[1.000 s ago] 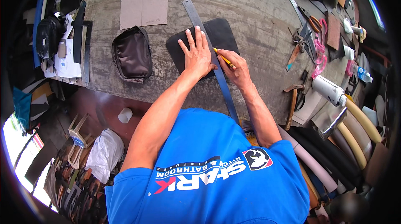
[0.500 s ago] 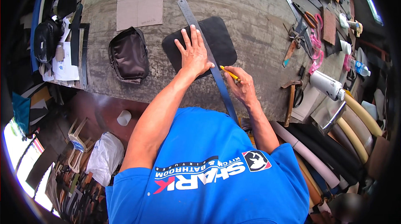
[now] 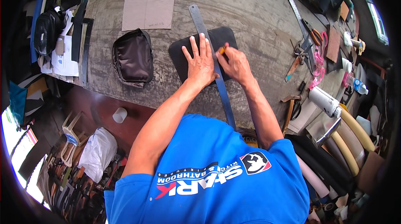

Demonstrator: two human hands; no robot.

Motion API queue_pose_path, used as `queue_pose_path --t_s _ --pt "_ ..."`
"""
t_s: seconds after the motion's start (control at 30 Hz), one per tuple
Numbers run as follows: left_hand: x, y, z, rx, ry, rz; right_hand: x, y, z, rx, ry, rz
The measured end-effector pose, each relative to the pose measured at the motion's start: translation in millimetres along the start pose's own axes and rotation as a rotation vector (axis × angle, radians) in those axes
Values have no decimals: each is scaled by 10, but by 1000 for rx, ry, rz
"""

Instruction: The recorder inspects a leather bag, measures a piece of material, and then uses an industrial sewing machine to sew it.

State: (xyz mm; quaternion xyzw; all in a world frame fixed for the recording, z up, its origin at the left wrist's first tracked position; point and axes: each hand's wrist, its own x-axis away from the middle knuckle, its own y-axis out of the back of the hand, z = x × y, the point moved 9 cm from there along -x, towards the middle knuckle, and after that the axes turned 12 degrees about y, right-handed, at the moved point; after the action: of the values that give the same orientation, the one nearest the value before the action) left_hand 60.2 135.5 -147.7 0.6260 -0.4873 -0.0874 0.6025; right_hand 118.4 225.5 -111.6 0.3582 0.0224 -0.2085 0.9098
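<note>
On the worn table, a long metal ruler [image 3: 225,101] lies diagonally across a black rounded-corner sheet [image 3: 177,57]. My left hand [image 3: 199,63] is spread flat over the sheet and the ruler's left side, thumb on the metal. My right hand [image 3: 234,65] grips a yellow pencil-like tool [image 3: 224,50] at the ruler's right edge; its tip is hidden. A dark brown lined pouch [image 3: 132,57] sits to the left, below a beige square of card [image 3: 147,5] with faint lines.
At the right are pliers [image 3: 312,30], a second ruler [image 3: 292,2], a hammer [image 3: 289,114], a white canister [image 3: 322,101] and several material rolls [image 3: 351,149]. Papers and a black bag [image 3: 46,32] crowd the left edge. A chair [image 3: 71,138] stands below on the floor.
My right hand went down along the ruler's edge by half a second ago and has since moved back up. My left hand stays spread over the sheet; the whole view has shifted slightly.
</note>
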Motion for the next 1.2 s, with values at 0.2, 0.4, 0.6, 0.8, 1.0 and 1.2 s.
queue_pose_path --t_s 0.2,0.4,0.6,0.8,1.0,1.2 --pt "0 31 -7 -6 13 14 -710 0 -60 19 82 -102" --pt "10 22 12 4 9 -2 -32 128 255 43 208 -169" --pt "-30 -24 -10 -24 0 -5 -87 31 24 23 2 49" --pt "-70 -120 37 -125 26 74 -498 23 -128 -8 -4 -93" --pt "-63 -96 54 -66 24 41 785 127 320 -55 0 -63" --pt "-68 -107 38 -55 25 57 941 99 255 -53 -169 164"
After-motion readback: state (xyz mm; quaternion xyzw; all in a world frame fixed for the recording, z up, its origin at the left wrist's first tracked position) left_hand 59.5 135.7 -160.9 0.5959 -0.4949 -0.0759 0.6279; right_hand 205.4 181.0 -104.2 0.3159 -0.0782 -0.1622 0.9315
